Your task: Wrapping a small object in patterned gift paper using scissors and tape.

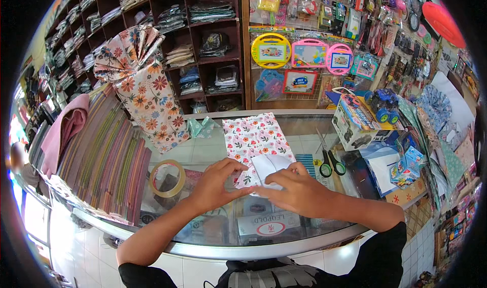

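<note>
A sheet of floral paper (257,136), white with red and pink flowers, lies on the glass counter in front of me. Its near end is folded over, showing a plain white underside (273,162). My left hand (213,185) holds the paper's near left corner, thumb at the near edge and fingers on the print. My right hand (298,191) grips the folded white part with bent fingers, which hide some of the crease. Left of my left hand stands a roll of clear tape (184,178). Scissors with black and green handles (331,165) lie right of the paper.
A tall stack of folded papers (110,158) fills the left side, with a flower-patterned wrapped gift bag (152,101) beside it. A small green patterned paper piece (203,128) lies behind. At right stand a toy box (354,124) and a blue toy truck (384,105).
</note>
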`<state>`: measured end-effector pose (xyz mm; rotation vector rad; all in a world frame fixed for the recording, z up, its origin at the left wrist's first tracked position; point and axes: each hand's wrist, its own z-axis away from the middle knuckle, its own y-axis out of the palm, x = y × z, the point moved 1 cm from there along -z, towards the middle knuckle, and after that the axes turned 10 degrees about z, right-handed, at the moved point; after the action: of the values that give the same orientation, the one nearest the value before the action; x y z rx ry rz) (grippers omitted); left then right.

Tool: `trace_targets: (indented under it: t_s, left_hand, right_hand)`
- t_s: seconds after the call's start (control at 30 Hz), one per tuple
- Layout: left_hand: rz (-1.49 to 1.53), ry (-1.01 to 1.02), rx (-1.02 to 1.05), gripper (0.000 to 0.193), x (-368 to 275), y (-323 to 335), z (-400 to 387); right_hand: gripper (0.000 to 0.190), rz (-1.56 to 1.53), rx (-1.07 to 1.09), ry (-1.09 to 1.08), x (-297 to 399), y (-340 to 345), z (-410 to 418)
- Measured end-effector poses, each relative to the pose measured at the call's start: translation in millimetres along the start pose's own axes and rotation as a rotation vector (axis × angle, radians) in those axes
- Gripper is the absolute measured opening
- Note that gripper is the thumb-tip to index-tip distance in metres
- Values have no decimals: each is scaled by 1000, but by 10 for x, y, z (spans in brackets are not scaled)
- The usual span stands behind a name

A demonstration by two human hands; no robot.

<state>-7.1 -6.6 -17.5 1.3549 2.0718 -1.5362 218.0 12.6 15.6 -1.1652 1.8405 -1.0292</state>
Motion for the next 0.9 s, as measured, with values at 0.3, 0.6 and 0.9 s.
trace_targets:
  t_s: [0.3, 0.6, 0.9]
  left_hand:
    - [-18, 12, 75, 55, 73, 22, 29]
    - [-180, -50, 52, 50, -47, 38, 31]
    - [-177, -52, 70, 54, -35, 42, 36]
  right_hand:
    - [17, 148, -26, -90, 99, 102, 96]
    - [26, 77, -28, 17, 191, 109, 158]
    - [37, -216, -34, 284, 152, 234, 78]
